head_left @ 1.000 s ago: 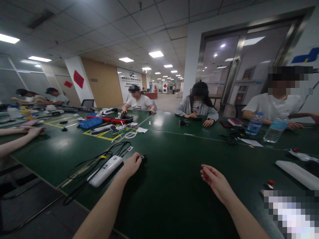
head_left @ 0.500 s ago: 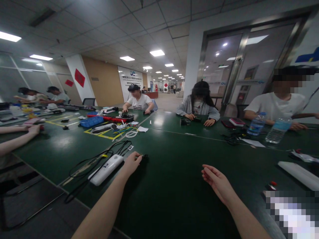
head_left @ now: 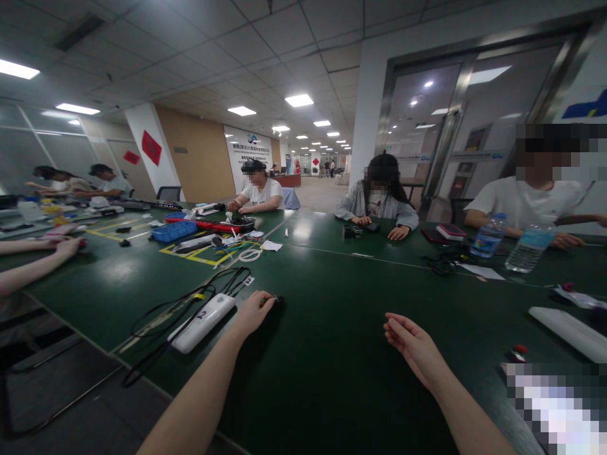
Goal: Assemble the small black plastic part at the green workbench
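White, a numbered power strip (head_left: 208, 320) lies toward the surface's (head_left: 327, 373) near left edge; just right of it, the left hand's (head_left: 252, 313) grip pinches a small dark item (head_left: 280, 299). Nearer the right edge, the right hand (head_left: 411, 343) is loosely curled, its grip released.

The small dark piece (head_left: 280, 299) at the left hand (head_left: 251, 311) is partly covered by the fingers and too small to identify. At near right, a pixelated object (head_left: 545, 401) runs off the edge, as does the white bar (head_left: 564, 330) beyond it. A co-worker's arms (head_left: 33, 265) are cut off at left; the far sign's (head_left: 251, 158) smaller lettering is illegible.
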### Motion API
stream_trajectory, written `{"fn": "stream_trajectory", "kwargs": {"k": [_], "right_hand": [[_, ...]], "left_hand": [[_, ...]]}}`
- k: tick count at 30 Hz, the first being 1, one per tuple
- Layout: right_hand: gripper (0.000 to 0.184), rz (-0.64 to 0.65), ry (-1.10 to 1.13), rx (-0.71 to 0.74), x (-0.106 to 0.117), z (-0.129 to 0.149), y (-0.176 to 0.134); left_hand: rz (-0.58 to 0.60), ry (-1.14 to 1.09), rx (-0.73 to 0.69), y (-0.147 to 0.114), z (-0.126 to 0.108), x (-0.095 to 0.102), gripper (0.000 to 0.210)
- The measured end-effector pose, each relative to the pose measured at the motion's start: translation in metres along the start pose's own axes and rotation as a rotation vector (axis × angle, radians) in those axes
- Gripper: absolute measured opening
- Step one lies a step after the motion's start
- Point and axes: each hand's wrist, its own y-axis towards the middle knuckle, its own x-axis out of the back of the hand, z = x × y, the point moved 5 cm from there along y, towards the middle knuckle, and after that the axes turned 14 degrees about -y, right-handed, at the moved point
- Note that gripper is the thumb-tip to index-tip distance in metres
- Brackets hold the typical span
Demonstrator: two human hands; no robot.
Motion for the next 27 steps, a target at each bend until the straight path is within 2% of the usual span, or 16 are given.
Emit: {"fn": "stream_trajectory", "kwargs": {"k": [5,12,23,27], "right_hand": [[0.027,0.002,0.001,0.004,0.002,-0.001,0.001],[0.029,0.027,0.007,0.019,0.003,-0.008,0.006],[0.031,0.017,-0.017,0.018,0.002,-0.005,0.003],[0.029,0.013,-0.023,0.014,0.002,-0.003,0.001]], "left_hand": [[0.002,0.031,0.022,-0.001,-0.001,0.000,0.029],[0.064,0.018,-0.009,-0.003,-0.010,-0.002,0.028],[0.073,0.041,0.023,-0.004,-0.013,-0.002,0.028],[0.102,0.032,0.002,-0.006,-0.012,-0.003,0.021]]}}
